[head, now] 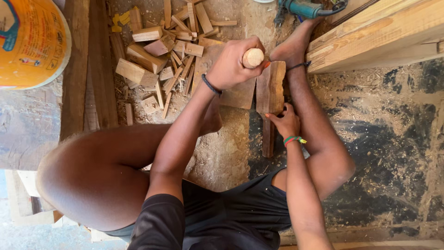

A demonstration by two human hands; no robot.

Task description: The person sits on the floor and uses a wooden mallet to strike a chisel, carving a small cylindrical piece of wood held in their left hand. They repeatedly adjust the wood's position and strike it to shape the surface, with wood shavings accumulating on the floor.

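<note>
Two hands work over one upright slab of wood, and everything here is placed from that slab.

Largest nearby is the long pale timber beam (374, 34), lying up and to the right of the slab, its length running off toward the picture's upper right corner. Well to the slab's left, at the far upper corner, sits a yellow drum (32, 41). Between drum and slab, on the sawdust-strewn ground, lies a heap of short offcuts (162, 46), scattered at many angles. Above the slab, near the top edge, rests a teal power tool (305, 8).

The wooden slab (270, 88) itself stands with its long axis running away from the person, top end by the foot, lower end narrowing into a strip toward the body.

The left hand (233, 65) is just to the slab's left and slightly above its top, fingers wrapped tight around a round wooden handle (253, 58) whose pale end faces the camera. What the handle carries below is hidden.

The right hand (286, 122) is at the slab's lower right edge, fingers curled closed against it, pinning it. This hand is touching it; the left is close beside.
</note>
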